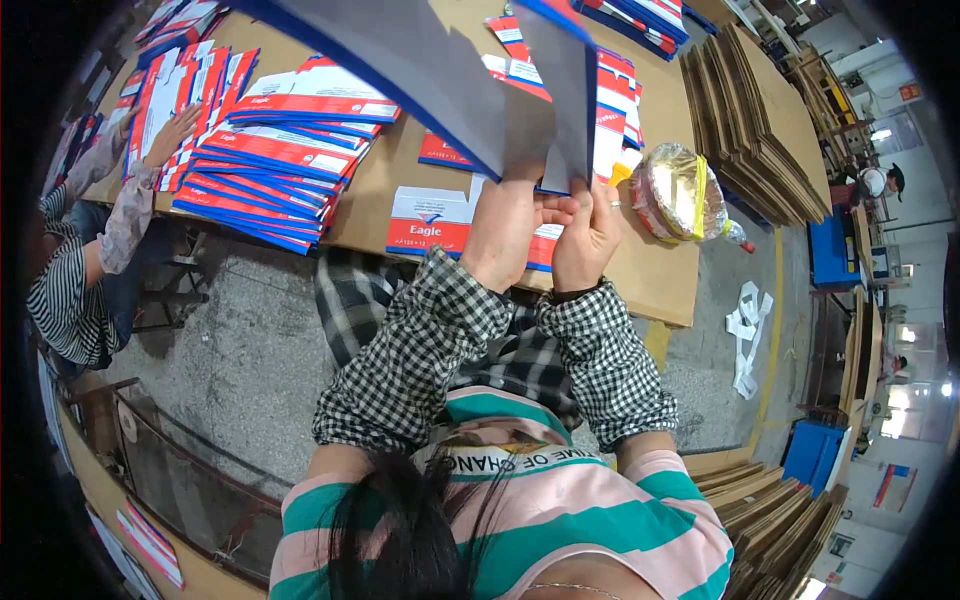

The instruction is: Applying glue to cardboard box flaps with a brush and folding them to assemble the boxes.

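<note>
A long cardboard box blank [430,95], grey inside with blue edges, is raised in front of me, its two long panels spread in a V. My left hand [503,232] grips its near end, the fingertips partly hidden behind the panel. Close beside it, my right hand [590,240] pinches the right panel's near corner between thumb and fingers. Below my hands a flat white, red and blue printed carton [430,222] lies at the table's near edge. More printed cartons lie under the raised blank, partly covered by it.
Fanned stacks of printed cartons [290,150] cover the table's left side, where a co-worker's hand [172,135] rests on some. A roll of tape in clear wrap [680,195] sits at right by a yellow tool [620,173]. Brown cardboard sheets [760,120] stand beyond; white strips [748,335] lie on the floor.
</note>
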The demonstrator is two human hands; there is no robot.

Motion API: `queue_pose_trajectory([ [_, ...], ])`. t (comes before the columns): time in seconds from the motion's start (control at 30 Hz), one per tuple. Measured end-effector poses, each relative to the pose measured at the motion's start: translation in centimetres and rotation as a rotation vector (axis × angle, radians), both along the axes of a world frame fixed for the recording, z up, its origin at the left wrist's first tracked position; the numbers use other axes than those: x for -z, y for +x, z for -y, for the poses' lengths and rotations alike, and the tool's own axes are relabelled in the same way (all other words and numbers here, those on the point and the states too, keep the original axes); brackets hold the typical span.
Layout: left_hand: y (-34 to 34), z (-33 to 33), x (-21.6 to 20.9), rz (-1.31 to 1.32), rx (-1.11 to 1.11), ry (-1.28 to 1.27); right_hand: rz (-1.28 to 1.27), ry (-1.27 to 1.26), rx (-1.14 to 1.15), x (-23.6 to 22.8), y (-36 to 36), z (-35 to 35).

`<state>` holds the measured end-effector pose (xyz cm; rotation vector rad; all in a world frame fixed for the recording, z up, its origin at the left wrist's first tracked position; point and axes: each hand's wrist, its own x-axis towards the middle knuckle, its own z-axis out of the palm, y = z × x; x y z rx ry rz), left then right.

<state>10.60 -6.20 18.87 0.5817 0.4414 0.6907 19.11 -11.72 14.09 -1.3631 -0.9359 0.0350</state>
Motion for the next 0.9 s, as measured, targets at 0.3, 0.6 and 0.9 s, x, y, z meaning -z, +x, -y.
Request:
queue_pose_trajectory([
  [0.3,-1.6,-1.0,-0.3,-0.218,-0.052,0.194,-0.051,-0.192,0.089,-0.7,-0.1,-0.1],
  [0.6,-1.1,-2.0,1.5,-0.429,-0.108,0.330,0.234,-0.228,0.065,-2.4,-1.4,-0.7],
  [0.9,-3.9,-2.2,4.5,-0.531,-0.241,0.513,0.169,-0.034,-0.012,-2.8,-1.2,-1.3],
])
